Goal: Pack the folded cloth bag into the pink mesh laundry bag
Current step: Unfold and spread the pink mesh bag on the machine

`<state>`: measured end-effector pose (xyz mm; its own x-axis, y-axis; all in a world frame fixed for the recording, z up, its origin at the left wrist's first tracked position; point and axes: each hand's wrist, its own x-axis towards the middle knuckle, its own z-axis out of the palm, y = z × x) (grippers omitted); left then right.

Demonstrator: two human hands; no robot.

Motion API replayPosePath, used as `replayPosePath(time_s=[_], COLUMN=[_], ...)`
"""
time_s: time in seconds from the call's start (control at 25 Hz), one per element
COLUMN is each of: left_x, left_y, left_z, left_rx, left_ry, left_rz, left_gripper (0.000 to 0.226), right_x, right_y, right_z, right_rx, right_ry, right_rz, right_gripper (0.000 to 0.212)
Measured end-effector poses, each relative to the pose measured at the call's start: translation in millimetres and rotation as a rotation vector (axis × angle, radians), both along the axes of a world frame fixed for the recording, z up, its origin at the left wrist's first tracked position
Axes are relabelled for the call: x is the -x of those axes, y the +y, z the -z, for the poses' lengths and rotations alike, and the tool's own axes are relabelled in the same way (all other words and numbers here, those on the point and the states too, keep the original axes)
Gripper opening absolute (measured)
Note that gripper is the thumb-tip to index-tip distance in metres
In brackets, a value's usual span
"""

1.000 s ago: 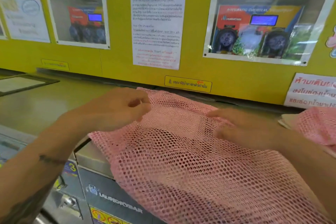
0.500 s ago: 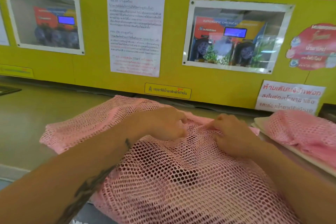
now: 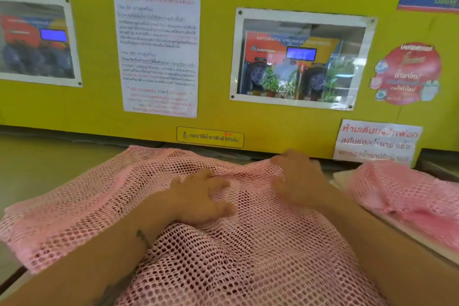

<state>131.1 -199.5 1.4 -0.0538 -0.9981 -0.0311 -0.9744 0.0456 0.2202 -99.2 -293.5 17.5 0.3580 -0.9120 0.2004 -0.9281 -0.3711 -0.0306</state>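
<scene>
The pink mesh laundry bag (image 3: 104, 196) lies spread over the flat machine top in front of me and hangs over the near edge. My left hand (image 3: 198, 196) rests flat on its middle, fingers apart. My right hand (image 3: 298, 179) is at the bag's far edge near the yellow wall, fingers and thumb closed around a raised fold of mesh. A cream folded cloth bag (image 3: 341, 177) shows as a flat edge at the right, mostly hidden under a second bunch of pink mesh (image 3: 407, 194).
A yellow wall (image 3: 248, 117) with posters and windows rises right behind the bag. The grey machine top (image 3: 49, 156) stretches to the left. The cream piece and pink pile fill the right side.
My left hand has gone from a closed pinch to lying flat on the mesh. My right hand has shifted toward the bag's far edge. The bag lies more spread out.
</scene>
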Motion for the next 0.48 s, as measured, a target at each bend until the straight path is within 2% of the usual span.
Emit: replayPosePath(time_s=[0.08,0.12,0.16,0.24,0.28,0.36,0.44,0.48], left_x=[-4.9,-10.8,-17.7,-29.5,-33.0,-35.3,-32.6,-32.2], left_y=[-3.5,-6.4,-8.9,-9.7,-8.7,-9.1,-10.4,-10.7], left_z=[-5.8,-8.6,-9.9,-4.4,-2.1,-1.4,-6.2,-8.6], left_rx=[0.246,0.296,0.247,-0.031,-0.116,-0.129,-0.098,-0.098], left_ry=[0.114,0.107,0.040,-0.099,-0.104,-0.072,-0.083,-0.101], left_rz=[-0.129,-0.208,-0.271,-0.356,-0.383,-0.416,-0.446,-0.457], left_gripper=[0.056,0.055,0.059,0.075,0.082,0.090,0.091,0.092], right_x=[-8.5,-7.5,-4.2,6.1,11.1,14.0,7.4,2.6], right_y=[0.5,-3.6,-6.3,-9.1,-10.5,-8.2,-4.3,-2.8], right_z=[9.9,7.9,2.6,-5.6,-7.7,-7.4,-0.6,4.7], right_rx=[-0.256,-0.308,-0.317,-0.323,-0.318,-0.221,-0.060,-0.049], right_ry=[0.042,0.072,0.104,0.174,0.185,0.167,0.124,0.098], right_rz=[-0.102,-0.074,-0.007,0.112,0.144,0.185,0.085,-0.003], right_gripper=[0.070,0.080,0.095,0.120,0.120,0.104,0.088,0.086])
